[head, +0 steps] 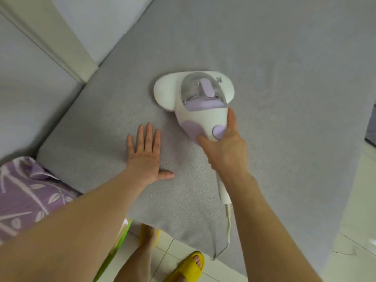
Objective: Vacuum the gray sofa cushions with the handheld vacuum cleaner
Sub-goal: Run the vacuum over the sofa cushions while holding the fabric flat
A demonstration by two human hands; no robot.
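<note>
A white and lilac handheld vacuum cleaner (pixel 195 98) lies flat on the gray sofa cushion (pixel 264 58), its wide head pointing away from me. My right hand (pixel 223 147) is closed around the vacuum's handle just behind the round lilac button. My left hand (pixel 146 153) rests palm down on the cushion to the left of the vacuum, fingers spread, holding nothing. The vacuum's white cord (pixel 227 224) runs back under my right forearm and hangs over the cushion's front edge.
Pale back cushions (pixel 26 88) rise at the left. A purple leaf-patterned pillow (pixel 26 200) lies at the lower left. Below the cushion's front edge are a tiled floor (pixel 356 231), my feet in yellow slippers (pixel 187 267) and a green-edged object (pixel 116 247).
</note>
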